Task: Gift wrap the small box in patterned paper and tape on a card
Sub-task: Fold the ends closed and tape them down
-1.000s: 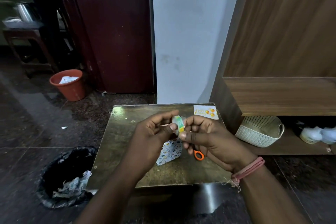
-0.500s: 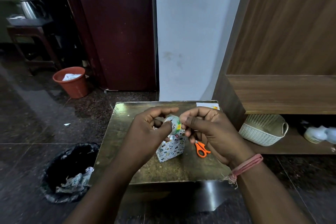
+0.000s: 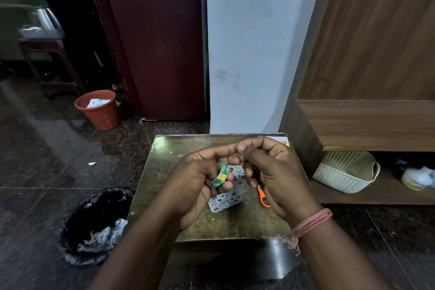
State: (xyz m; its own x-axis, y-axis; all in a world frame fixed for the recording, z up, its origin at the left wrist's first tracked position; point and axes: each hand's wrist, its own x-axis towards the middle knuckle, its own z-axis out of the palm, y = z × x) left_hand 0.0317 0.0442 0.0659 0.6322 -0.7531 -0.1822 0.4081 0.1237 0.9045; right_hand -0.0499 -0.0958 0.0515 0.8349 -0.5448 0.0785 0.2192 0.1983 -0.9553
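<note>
Here, tape roll (image 3: 217,175) gripped in left hand (image 3: 197,176), right hand (image 3: 268,167) fingers (image 3: 244,148) pinched above, likely drawing tape for wrapped box (image 3: 228,198) at frame centre.

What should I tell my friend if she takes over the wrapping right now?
Left hand grips the tape roll. Right hand pinches at its end, fingers curled; any strip is too thin to see.
The wrapped box stands on the small table, orange scissors beside it, the card at the far right corner.
Done: paper on the box.
Left: cut tape, tape on the card.
</note>
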